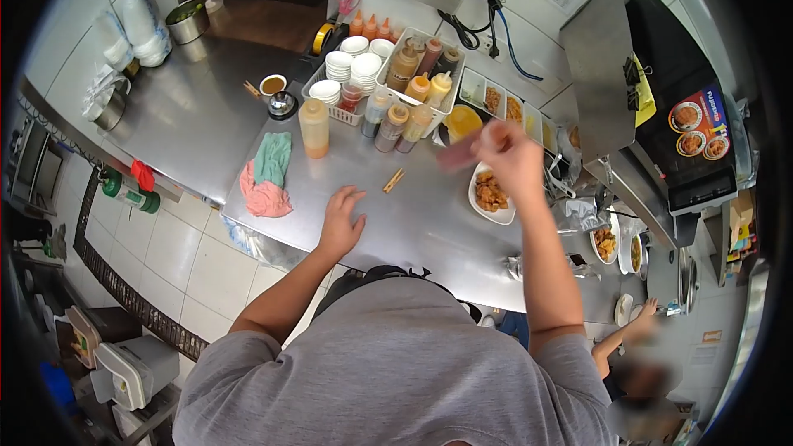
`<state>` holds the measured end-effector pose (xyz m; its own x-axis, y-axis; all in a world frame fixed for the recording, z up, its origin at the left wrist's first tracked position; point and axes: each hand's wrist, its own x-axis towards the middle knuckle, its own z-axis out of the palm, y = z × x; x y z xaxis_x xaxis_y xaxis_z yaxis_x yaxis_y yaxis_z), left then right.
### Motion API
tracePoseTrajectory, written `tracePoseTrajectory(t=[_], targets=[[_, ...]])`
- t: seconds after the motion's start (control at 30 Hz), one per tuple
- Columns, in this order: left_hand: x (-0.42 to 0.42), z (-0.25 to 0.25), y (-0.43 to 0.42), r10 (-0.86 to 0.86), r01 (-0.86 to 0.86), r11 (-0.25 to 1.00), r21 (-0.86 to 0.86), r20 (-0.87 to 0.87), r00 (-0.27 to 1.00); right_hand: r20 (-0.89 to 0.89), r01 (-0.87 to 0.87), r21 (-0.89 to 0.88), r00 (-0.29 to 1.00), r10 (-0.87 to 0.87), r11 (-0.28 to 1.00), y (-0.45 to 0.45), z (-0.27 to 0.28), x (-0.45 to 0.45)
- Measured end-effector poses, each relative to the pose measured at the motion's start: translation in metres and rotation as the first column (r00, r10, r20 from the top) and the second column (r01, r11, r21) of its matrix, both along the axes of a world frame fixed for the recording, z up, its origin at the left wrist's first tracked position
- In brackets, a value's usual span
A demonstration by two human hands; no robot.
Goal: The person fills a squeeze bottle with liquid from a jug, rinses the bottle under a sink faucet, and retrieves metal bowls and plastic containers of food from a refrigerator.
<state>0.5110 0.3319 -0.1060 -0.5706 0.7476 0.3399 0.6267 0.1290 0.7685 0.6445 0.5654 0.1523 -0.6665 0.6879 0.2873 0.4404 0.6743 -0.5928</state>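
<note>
My right hand is wrapped round a squeeze bottle with reddish contents, blurred by motion and tilted sideways. Just below that hand is a white bowl with browned fried pieces in it; my forearm passes close to its right side. My left hand is over the front edge of the steel counter, fingers apart, with nothing in it. A wooden clothespin lies on the counter to the right of my left hand.
Pink and green cloths lie on the left. A squeeze bottle stands near a call bell. Behind are a basket of sauce bottles, stacked white cups and topping containers. Another person's hand reaches in at right.
</note>
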Motion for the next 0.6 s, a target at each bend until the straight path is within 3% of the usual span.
tracePoseTrajectory(t=[0.1, 0.27, 0.33, 0.4, 0.43, 0.5, 0.6], targets=[[0.003, -0.010, -0.014, 0.096, -0.096, 0.995, 0.004, -0.046, 0.994, -0.218, 0.012, 0.235, 0.975, 0.041, 0.972, 0.002, 0.034, -0.041], [0.006, -0.008, -0.014, 0.107, -0.103, 0.994, 0.046, -0.095, 0.990, -0.168, -0.190, 0.332, 0.952, 0.256, 0.924, 0.018, 0.019, -0.129], [0.006, -0.011, -0.014, 0.116, -0.111, 0.992, 0.051, -0.099, 0.988, -0.142, -0.203, 0.333, 0.955, 0.262, 0.921, 0.024, -0.002, -0.162], [0.007, -0.013, -0.015, 0.118, -0.113, 0.992, 0.054, -0.098, 0.988, 0.022, -0.202, 0.246, 0.979, 0.203, 0.948, 0.034, -0.028, -0.190], [0.008, -0.013, -0.015, 0.106, -0.103, 0.994, 0.037, -0.095, 0.990, 0.017, -0.210, 0.250, 0.977, 0.213, 0.945, 0.043, -0.043, -0.202], [0.008, -0.012, -0.014, 0.098, -0.096, 0.995, 0.025, -0.090, 0.991, 0.217, -0.153, 0.029, 0.966, 0.143, 0.988, 0.063, -0.067, -0.224], [0.007, -0.012, -0.014, 0.089, -0.089, 0.996, 0.003, -0.087, 0.992, 0.271, -0.107, -0.007, 0.957, 0.105, 0.994, 0.069, -0.079, -0.234]])
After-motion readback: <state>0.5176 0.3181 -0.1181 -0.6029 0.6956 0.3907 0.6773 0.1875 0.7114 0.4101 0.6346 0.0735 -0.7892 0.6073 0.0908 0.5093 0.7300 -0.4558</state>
